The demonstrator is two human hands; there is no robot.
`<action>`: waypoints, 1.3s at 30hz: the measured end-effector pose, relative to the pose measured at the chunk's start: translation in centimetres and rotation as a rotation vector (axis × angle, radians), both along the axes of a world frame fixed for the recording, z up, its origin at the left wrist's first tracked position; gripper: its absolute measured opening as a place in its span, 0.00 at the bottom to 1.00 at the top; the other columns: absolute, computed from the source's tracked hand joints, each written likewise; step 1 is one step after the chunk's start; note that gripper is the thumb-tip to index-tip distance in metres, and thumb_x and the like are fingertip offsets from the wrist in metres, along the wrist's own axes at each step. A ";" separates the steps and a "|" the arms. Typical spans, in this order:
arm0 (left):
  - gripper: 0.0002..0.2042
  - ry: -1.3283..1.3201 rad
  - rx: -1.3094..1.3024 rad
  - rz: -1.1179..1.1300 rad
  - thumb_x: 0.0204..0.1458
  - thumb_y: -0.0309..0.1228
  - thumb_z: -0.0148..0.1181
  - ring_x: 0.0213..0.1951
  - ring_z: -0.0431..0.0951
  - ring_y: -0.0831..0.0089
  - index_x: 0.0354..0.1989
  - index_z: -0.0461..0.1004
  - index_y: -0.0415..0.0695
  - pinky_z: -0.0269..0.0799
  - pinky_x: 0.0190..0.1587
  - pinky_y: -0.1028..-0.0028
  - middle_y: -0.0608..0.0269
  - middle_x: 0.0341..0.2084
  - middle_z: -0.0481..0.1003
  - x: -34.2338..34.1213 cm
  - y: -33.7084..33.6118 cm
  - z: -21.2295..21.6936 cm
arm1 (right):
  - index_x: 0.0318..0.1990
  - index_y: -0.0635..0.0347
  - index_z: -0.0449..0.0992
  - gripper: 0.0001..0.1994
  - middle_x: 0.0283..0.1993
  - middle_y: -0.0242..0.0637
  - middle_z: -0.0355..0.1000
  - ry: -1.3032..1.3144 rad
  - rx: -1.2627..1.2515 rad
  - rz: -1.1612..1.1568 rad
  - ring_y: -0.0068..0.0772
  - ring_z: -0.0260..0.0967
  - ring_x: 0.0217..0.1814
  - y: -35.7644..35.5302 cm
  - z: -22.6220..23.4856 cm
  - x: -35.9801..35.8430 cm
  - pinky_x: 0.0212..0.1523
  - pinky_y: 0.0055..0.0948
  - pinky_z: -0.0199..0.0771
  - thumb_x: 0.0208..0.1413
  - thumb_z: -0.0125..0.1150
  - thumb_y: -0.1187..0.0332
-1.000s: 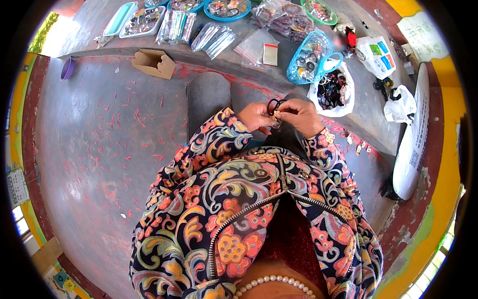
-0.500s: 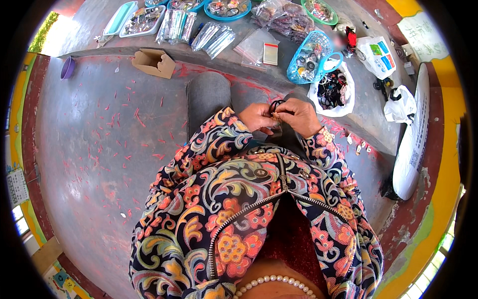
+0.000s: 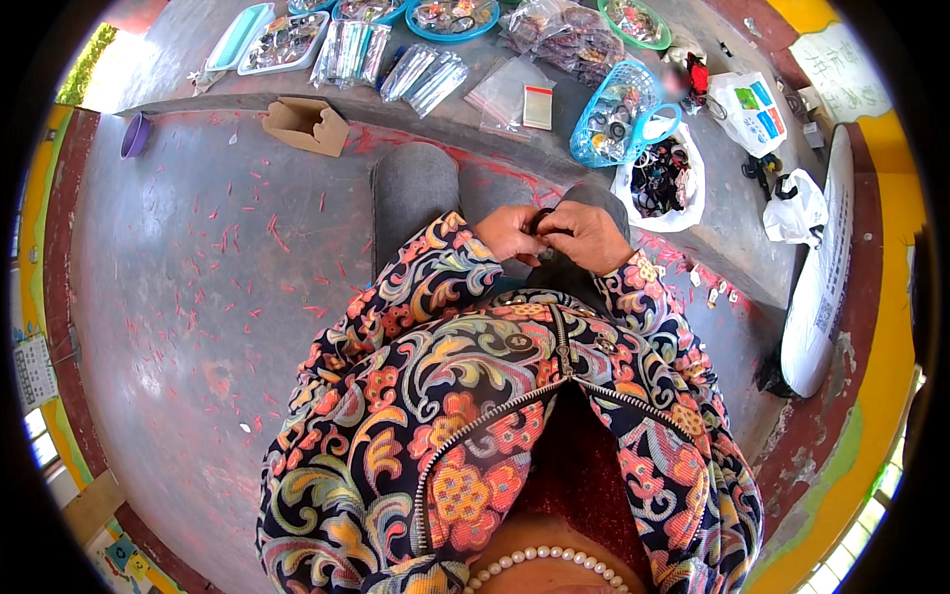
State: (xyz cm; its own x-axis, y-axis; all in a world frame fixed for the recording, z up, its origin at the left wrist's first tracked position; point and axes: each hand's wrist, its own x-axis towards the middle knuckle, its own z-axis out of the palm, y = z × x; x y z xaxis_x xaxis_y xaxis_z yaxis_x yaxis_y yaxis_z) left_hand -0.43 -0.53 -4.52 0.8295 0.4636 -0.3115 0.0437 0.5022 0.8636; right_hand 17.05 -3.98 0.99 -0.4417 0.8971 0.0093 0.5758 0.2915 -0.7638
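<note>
Above my lap, between my knees, both hands work close together on a black hair tie (image 3: pixel 540 220). My left hand (image 3: pixel 507 235) pinches its left side with bent fingers. From the right, my right hand (image 3: pixel 594 238) grips the other side, its knuckles turned up. Fingers cover much of the loop, so its finer parts are hidden. Beyond my right knee stands a white plastic bag (image 3: pixel 696 211) full of black hair ties (image 3: pixel 657 176). Against it leans a blue plastic basket (image 3: pixel 584 148) holding small packaged pieces.
Along the raised ledge lie bundles of clear packets (image 3: pixel 426 77), plastic bags (image 3: pixel 500 89), a small box (image 3: pixel 537 109) and a blue bowl (image 3: pixel 452 35). A cardboard box (image 3: pixel 305 126) and a purple bowl (image 3: pixel 135 136) stand on the floor, where red scraps are scattered.
My right hand has shifted slightly left and its fingers have curled over the hair tie. The loop has tilted and dropped a little lower between my hands.
</note>
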 end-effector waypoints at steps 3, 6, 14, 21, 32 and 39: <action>0.16 0.017 0.046 0.007 0.44 0.23 0.52 0.37 0.70 0.78 0.44 0.65 0.41 0.70 0.34 0.78 0.66 0.35 0.70 0.0 0.0 -0.3 | 0.28 0.58 0.74 0.06 0.26 0.39 0.67 -0.046 0.006 0.058 0.39 0.66 0.31 0.2 -0.5 0.1 0.31 0.32 0.65 0.41 0.53 0.70; 0.17 0.058 0.112 0.020 0.44 0.23 0.53 0.37 0.71 0.78 0.45 0.64 0.41 0.71 0.33 0.78 0.66 0.35 0.70 0.2 0.0 -0.3 | 0.29 0.58 0.74 0.06 0.26 0.39 0.67 -0.106 0.006 0.106 0.40 0.66 0.32 0.3 -0.5 0.2 0.32 0.32 0.65 0.42 0.52 0.70; 0.14 0.044 0.023 0.183 0.44 0.24 0.54 0.35 0.71 0.78 0.42 0.67 0.41 0.68 0.33 0.80 0.66 0.33 0.71 0.1 0.0 0.2 | 0.35 0.59 0.72 0.10 0.29 0.37 0.69 0.115 -0.139 -0.155 0.30 0.67 0.27 0.0 1.3 -1.1 0.29 0.26 0.67 0.43 0.51 0.77; 0.10 -0.063 -0.161 0.365 0.44 0.24 0.55 0.32 0.72 0.78 0.37 0.69 0.44 0.66 0.34 0.80 0.68 0.30 0.72 -0.2 0.4 0.2 | 0.35 0.60 0.73 0.11 0.29 0.36 0.69 0.190 0.098 -0.361 0.26 0.66 0.27 -0.1 0.0 0.6 0.28 0.22 0.66 0.41 0.53 0.80; 0.09 -0.105 -0.144 0.236 0.47 0.27 0.52 0.35 0.70 0.80 0.38 0.69 0.47 0.65 0.35 0.79 0.72 0.33 0.71 -0.5 0.5 0.6 | 0.33 0.61 0.71 0.09 0.28 0.39 0.68 0.113 0.001 -0.163 0.38 0.67 0.31 -0.5 -0.1 -0.1 0.32 0.28 0.66 0.40 0.53 0.78; 0.11 -0.072 -0.100 0.163 0.46 0.26 0.52 0.36 0.70 0.79 0.40 0.68 0.46 0.66 0.36 0.79 0.70 0.34 0.71 -0.1 0.2 0.8 | 0.29 0.61 0.69 0.05 0.28 0.42 0.68 -0.056 -0.049 -0.063 0.42 0.67 0.31 -0.4 0.8 0.4 0.31 0.32 0.66 0.41 0.51 0.74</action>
State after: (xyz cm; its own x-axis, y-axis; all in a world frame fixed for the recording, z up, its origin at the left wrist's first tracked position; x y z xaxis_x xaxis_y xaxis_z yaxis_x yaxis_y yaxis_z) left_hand -0.51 -0.32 -3.77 0.7678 0.5633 -0.3052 -0.1051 0.5807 0.8073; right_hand 17.45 -4.42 1.81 -0.3830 0.9219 -0.0585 0.6338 0.2162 -0.7426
